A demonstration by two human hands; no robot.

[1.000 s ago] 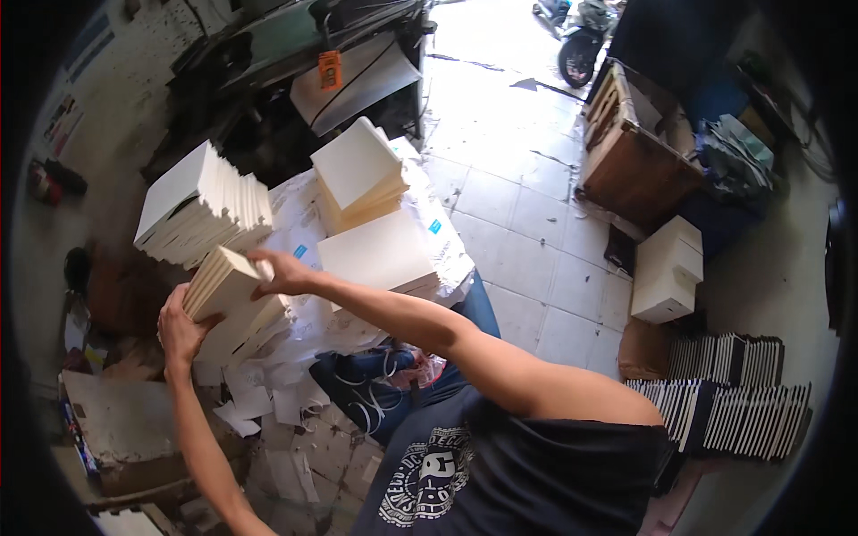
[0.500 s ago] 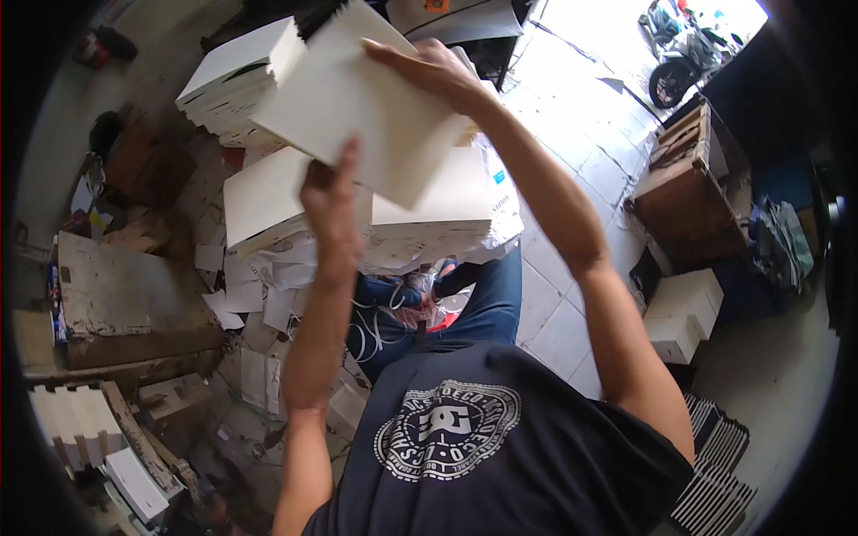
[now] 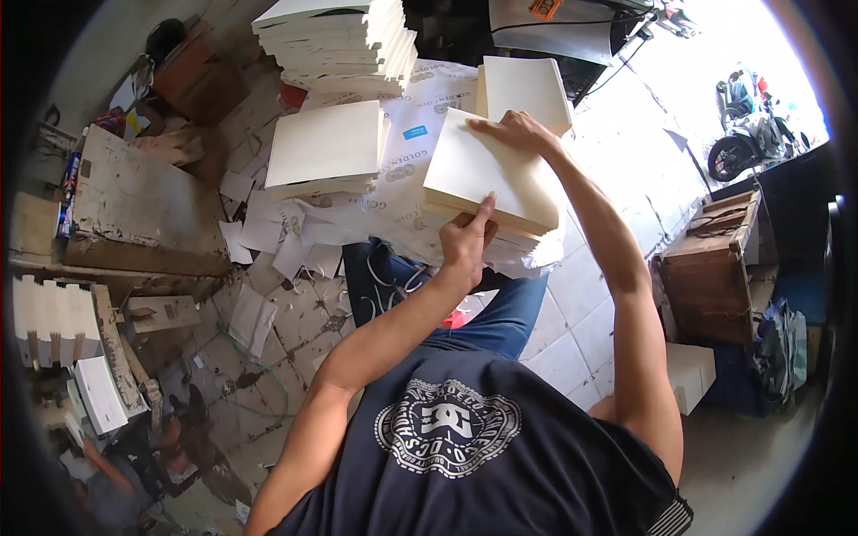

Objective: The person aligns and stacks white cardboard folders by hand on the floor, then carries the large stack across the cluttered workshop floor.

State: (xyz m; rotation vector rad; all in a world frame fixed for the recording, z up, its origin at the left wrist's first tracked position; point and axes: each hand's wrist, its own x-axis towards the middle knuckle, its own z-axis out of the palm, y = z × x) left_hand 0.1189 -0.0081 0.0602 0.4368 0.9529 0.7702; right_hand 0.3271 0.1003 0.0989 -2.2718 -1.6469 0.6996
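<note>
A cream paper block point(image 3: 492, 165) lies on a pile of similar blocks at the right of the white wrapped surface in front of me. My left hand point(image 3: 469, 237) is closed on its near edge, thumb on top; the fingers beneath are partly hidden. At the far right edge rests my right hand point(image 3: 521, 136), its thumb stretched over the top sheet and its other fingers bent at the edge. Behind it sits another cream pile point(image 3: 525, 89). To the left stands a lower cream pile point(image 3: 323, 147), and a tall uneven stack point(image 3: 344, 49) rises at the far left.
Printed white wrapping point(image 3: 407, 170) with a blue label covers the work surface. Loose paper sheets point(image 3: 259, 228) litter the floor at left, near a worn wooden cabinet point(image 3: 147, 201). At right is a wooden crate point(image 3: 715, 281). Another person's arm point(image 3: 107, 463) shows at lower left.
Both hands have brought the paper block down from above the piles and to the right, onto the right-hand pile. My view has shifted, showing more of the wrapped surface.
</note>
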